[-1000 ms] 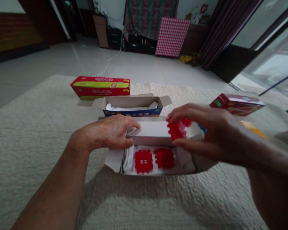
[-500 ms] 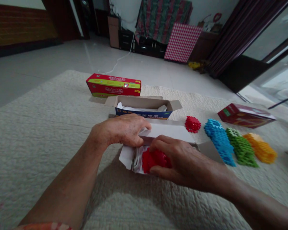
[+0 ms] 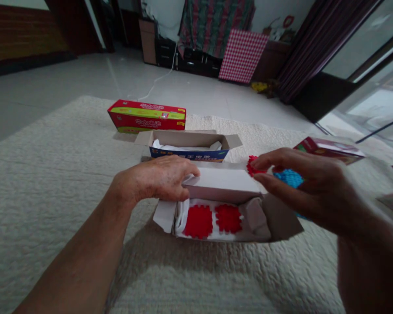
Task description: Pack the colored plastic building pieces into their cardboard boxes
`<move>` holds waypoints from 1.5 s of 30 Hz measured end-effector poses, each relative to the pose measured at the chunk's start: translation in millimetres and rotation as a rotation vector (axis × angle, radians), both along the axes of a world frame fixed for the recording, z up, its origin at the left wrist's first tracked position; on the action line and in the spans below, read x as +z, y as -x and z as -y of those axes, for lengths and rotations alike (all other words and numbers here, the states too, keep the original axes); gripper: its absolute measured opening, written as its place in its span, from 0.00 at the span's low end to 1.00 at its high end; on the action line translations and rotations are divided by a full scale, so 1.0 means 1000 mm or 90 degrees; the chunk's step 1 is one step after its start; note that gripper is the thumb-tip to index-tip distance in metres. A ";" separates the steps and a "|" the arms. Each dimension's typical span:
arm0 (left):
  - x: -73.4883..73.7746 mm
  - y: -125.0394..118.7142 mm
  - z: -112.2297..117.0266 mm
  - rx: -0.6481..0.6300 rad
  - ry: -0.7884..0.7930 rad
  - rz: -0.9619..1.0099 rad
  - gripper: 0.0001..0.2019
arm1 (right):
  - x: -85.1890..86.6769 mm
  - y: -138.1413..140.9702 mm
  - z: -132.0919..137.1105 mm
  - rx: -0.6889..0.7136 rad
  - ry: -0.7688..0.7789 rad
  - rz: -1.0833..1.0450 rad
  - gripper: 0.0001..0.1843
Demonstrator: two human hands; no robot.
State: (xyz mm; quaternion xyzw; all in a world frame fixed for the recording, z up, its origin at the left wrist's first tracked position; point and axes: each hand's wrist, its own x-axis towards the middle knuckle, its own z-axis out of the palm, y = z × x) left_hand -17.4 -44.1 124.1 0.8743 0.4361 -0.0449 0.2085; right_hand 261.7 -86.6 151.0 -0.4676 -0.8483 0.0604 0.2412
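My left hand [image 3: 163,176] is closed on the left end of the raised white flap [image 3: 219,179] of an open cardboard box [image 3: 275,222]. Inside the box, two red notched plastic pieces [image 3: 198,221] lie side by side on white paper. My right hand [image 3: 301,187] hovers to the right of the box with thumb and fingers apart and nothing between them. Just beyond its fingertips are more red notched pieces [image 3: 253,165]. A blue stack of similar pieces [image 3: 288,177] shows partly behind the right hand, which hides the rest of that row.
Behind the box stands an open blue box [image 3: 190,155] lined with white paper. Further back lies a closed red and yellow-green box [image 3: 147,117]. A dark red box [image 3: 330,147] is at the right. Everything rests on a quilted cream mat [image 3: 68,174].
My right hand has let go of the red pieces inside the box and moved up and right toward the loose stacks. My left hand stays at the flap.
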 end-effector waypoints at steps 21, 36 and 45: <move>-0.002 -0.005 0.002 -0.001 -0.009 -0.014 0.26 | -0.085 -0.112 -0.134 -0.105 0.289 0.196 0.16; -0.011 0.002 -0.005 -0.046 -0.031 0.004 0.21 | -0.017 -0.071 -0.051 -0.030 0.051 0.039 0.15; -0.009 0.000 -0.005 -0.049 -0.024 0.002 0.21 | -0.013 0.013 0.034 0.130 0.212 0.152 0.09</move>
